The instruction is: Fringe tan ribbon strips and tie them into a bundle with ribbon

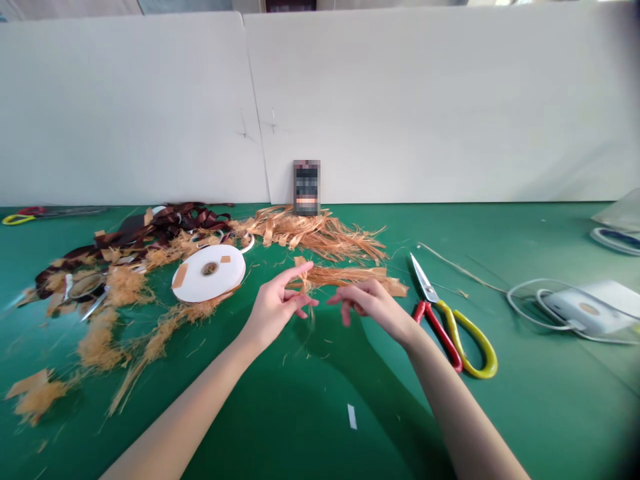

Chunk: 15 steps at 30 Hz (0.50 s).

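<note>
My left hand [273, 303] is over the green table, its index finger stretched out and its thumb apart from it. Just past its fingertips a thin strand of tan raffia [304, 281] hangs or lies; whether the fingers touch it I cannot tell. Facing it, my right hand [373, 303] has its fingers partly bent and apart, with nothing visible in them. Behind both hands lies a bundle of tan raffia [350, 275], its right end flat and wider. Scissors [434, 303] with one red and one yellow handle lie beside my right hand, blades slightly apart.
A white spool [210, 272] lies left, among raffia scraps [127, 287] and dark brown ribbon [175, 223]. More raffia [320, 235] spreads below a phone-like device [307, 187] against the white panel [425, 100]. A white box [595, 307] with a cable is right. Other scissors [25, 215] lie far left.
</note>
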{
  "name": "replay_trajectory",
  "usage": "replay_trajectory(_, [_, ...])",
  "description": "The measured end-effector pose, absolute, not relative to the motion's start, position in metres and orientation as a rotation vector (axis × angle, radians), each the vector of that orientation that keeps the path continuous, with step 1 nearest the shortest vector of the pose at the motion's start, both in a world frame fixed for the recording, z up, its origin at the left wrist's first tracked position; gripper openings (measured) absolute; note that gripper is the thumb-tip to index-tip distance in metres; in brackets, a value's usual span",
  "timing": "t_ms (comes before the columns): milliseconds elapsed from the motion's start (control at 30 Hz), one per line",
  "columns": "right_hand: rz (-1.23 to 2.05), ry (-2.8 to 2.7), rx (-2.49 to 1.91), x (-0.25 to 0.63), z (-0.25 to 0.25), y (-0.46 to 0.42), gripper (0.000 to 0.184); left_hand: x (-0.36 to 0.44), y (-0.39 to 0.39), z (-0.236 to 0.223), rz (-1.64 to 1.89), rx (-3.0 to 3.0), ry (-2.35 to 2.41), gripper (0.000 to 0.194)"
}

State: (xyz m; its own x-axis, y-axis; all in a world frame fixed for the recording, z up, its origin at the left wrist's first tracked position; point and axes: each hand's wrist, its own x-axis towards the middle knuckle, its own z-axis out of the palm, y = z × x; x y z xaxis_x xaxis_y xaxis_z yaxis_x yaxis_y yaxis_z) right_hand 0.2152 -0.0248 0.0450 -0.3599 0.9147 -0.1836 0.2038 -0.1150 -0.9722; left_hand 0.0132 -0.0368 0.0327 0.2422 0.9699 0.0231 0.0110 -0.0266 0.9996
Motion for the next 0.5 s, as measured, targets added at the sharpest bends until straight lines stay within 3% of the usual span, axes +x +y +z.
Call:
replay_trajectory(233, [1.633,-1.222,-0.785,0.219,0.046,-0.025,0.029,0.012,-0.039,0.031,0.988,1.334,1.007,0.05])
replay_trajectory(433, [1.216,-1.333,-0.842,0.212,0.033,-0.018,0.056,0.018,-0.047,0.034,0.949,1.378,1.011,0.051])
replay_trajectory(500, [0.956,-1.506,-1.044,0.21,0.027,-0.016,0.045,0.019,-0.049,0.035,0.94,1.395,1.013,0.051])
